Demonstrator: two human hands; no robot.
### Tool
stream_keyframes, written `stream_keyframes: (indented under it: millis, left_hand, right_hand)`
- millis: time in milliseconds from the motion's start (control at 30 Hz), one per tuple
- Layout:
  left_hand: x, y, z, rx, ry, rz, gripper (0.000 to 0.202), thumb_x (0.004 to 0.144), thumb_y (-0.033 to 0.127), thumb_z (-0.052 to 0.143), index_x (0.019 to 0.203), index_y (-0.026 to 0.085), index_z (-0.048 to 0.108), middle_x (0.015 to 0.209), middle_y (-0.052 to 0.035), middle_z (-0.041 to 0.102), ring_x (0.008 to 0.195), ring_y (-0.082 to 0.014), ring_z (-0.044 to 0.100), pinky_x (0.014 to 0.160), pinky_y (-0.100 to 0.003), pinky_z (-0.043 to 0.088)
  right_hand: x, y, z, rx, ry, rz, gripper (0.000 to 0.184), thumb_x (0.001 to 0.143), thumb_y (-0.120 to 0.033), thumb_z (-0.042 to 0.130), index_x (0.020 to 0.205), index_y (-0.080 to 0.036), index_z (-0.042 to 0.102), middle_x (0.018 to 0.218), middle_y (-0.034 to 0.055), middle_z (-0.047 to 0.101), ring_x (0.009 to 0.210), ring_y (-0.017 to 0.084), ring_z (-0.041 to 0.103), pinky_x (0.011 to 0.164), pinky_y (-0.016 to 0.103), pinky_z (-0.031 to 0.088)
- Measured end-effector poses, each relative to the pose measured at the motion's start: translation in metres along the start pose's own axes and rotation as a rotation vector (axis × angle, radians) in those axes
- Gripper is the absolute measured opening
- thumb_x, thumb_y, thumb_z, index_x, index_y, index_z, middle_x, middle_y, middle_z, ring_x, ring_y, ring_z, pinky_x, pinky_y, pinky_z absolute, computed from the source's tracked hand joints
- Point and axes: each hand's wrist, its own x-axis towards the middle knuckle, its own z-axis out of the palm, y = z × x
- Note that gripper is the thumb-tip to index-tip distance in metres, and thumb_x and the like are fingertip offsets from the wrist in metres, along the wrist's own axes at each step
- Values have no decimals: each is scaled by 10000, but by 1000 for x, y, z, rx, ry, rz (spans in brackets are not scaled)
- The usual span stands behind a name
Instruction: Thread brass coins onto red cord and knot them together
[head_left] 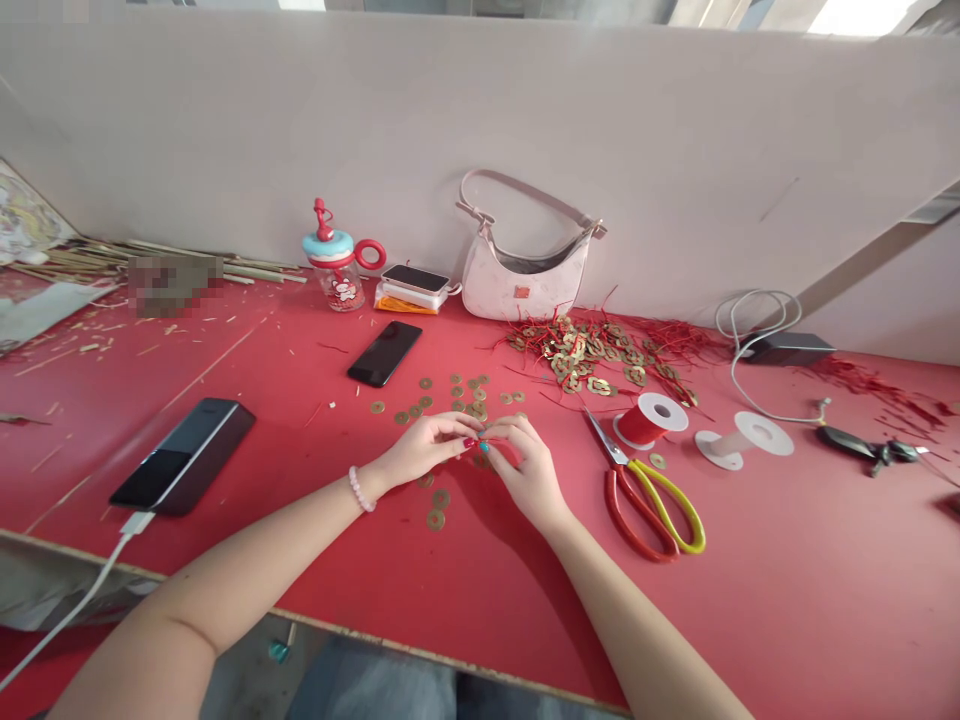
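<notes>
Left hand [424, 445] and right hand [525, 465] meet fingertip to fingertip low over the red surface [787, 580], the fingers of both pinched on 1 small piece [481, 443], too tiny to identify, probably held close for fine control. Loose coins [465, 392] lie scattered just beyond; scissors [652, 495] and a red cord spool [649, 420] sit near the right hand, seemingly for easy reach

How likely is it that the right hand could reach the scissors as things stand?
Probably yes: the scissors lie flat just beside the right hand, with only bare red tabletop between them, though its fingers are currently pinched shut.
</notes>
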Motion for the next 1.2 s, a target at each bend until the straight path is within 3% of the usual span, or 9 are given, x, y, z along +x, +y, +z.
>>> stream_keyframes:
  millis: [267,1000,1200]
  left_hand:
    - [0,-3,0,52,9,31,150,776,206,551,870,152,654,1059,-87,604,888,-167,586,760,-304,494]
    - [-5,3,-2,403,-67,377,147,822,227,539,861,187,675,972,-69,598,921,-162,566,843,-306,443]
    - [-6,3,-1,355,7,318,102,804,208,556,831,171,647,970,-61,581,883,-150,565,796,-297,463]
  right_hand:
    - [1,-2,1,52,14,33,50,805,-207,510,787,-206,556,831,30,567,812,147,532,769,301,449]
    - [0,1,-1,0,80,82,88,806,-180,483,727,-192,519,770,18,556,742,133,504,710,274,421]
    - [0,5,1,-35,93,62,72,802,-165,477,755,-194,524,773,13,552,747,136,506,722,285,431]
